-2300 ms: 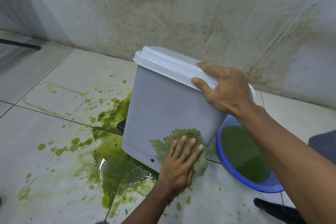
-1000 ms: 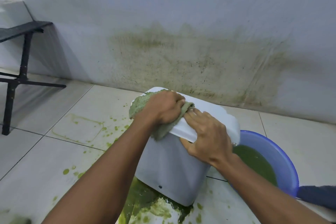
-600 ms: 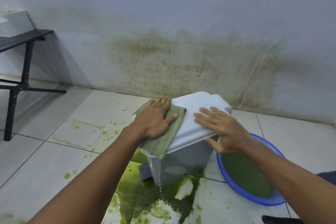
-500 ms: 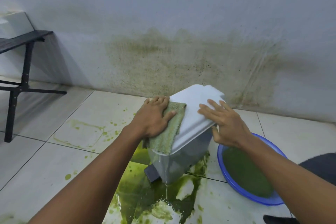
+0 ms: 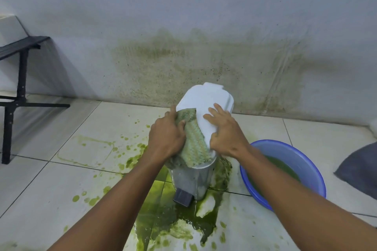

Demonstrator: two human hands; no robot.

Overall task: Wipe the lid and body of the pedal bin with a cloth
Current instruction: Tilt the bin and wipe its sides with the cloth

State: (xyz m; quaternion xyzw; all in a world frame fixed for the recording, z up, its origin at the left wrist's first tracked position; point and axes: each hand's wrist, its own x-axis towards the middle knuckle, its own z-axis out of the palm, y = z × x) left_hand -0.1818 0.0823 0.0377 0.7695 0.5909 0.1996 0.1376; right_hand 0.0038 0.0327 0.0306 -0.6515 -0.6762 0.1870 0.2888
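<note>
The left hand [image 5: 166, 138] is gripping a green cloth [image 5: 192, 144], fingers curled over its upper edge and bunching it, and is pressing it against the near left part of the white lid [image 5: 206, 100]. The right hand [image 5: 226, 134] is lying spread on the lid just beside the cloth, fingers apart, thumb hooking under the rim, holding nothing but steadying the bin.

The pedal bin [image 5: 190, 181] is standing on the tiled floor [image 5: 40, 189] close to the stained wall [image 5: 204, 57], its dark pedal [image 5: 182, 197] facing the person. Green liquid [image 5: 163, 216] is pooling around its base. A blue basin [image 5: 314, 173] of green water is sitting just to the right, and a black metal frame [image 5: 20, 79] is standing well off to the left.

The bin looks like light, hollow plastic, so it is likely to tip or skid on the wet tiles under a firm wipe; the lid rim seems the best place to brace it. The wet lid is probably slippery. The cloth is soft, sodden and dripping, and folds easily under the fingers.

Compared with half a second ago, the left hand has gone from lying flat on the cloth to clutching it, and the cloth is now hanging further down over the front rim. The right hand has slid nearer the front edge. The bin, tilted then, is now sitting more squarely, with the pedal showing plainly.
</note>
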